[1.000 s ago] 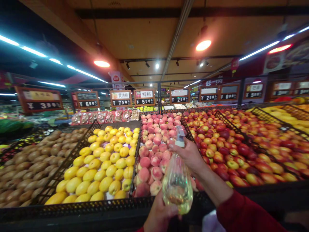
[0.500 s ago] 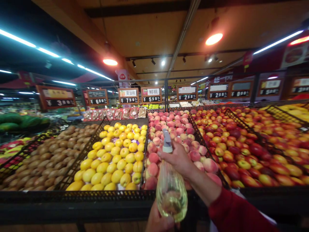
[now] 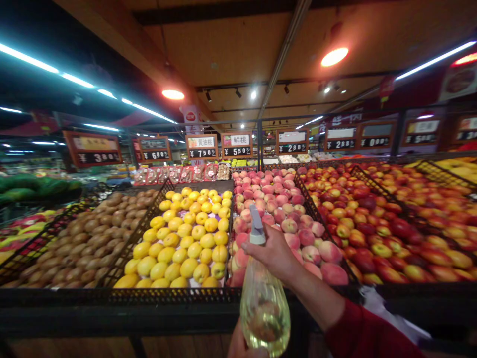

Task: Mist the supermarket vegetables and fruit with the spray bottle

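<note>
A clear spray bottle [image 3: 265, 313] with a grey-white spray head and pale yellowish liquid stands before me, its nozzle toward the fruit. My right hand [image 3: 276, 253] is closed round its neck, just below the spray head. Low in the picture, my left hand [image 3: 244, 343] grips the bottle's base, partly cut off by the lower edge. Behind the bottle lie pink peaches [image 3: 309, 238] in a black crate. To their left sit yellow peaches [image 3: 186, 238].
Kiwifruit [image 3: 85, 238] fill a crate at the left, and red nectarines [image 3: 357, 219] those at the right. Price signs [image 3: 237, 145] hang along a rail behind. A black front ledge [image 3: 122, 313] runs across, with a white plastic bag [image 3: 387, 313] at its right.
The view has shifted slightly, so the stand's contents sit a little further right. Both hands keep hold of the spray bottle, which appears slightly lower in the picture.
</note>
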Motion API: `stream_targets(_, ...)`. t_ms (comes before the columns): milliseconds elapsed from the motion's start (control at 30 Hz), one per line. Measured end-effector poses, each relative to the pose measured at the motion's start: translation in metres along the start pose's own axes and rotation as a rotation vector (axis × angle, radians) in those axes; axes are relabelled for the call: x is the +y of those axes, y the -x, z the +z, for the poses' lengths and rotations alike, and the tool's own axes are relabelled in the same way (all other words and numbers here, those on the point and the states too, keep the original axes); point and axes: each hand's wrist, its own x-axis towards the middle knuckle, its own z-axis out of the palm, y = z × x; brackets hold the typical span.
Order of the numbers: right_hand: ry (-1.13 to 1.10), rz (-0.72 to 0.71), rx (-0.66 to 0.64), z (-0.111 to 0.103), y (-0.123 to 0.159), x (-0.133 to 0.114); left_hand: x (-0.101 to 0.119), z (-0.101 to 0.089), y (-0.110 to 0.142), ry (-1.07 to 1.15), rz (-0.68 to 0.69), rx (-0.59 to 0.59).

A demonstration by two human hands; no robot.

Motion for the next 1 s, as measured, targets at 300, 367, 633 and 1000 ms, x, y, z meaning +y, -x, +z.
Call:
stream_targets(300, 0.182, 0.044, 0.230, -0.034, 0.034, 0.003, -0.021, -0.014, -0.016, -0.084, -0.048, -0.254)
stream_targets(367, 0.198, 0.056, 0.280, -0.043, 0.041, 0.000, -0.032, -0.014, -0.024, -0.068, -0.063, -0.303)
stream_targets(633, 0.266, 0.128, 0.465, -0.072, 0.063, -0.004, -0.059, 0.007, -0.038, 0.038, -0.018, -0.465)
stream_targets(1000, 0.352, 0.164, 0.600, -0.103, 0.098, 0.015, -0.048, 0.031, -0.030, -0.276, -0.127, -0.397)
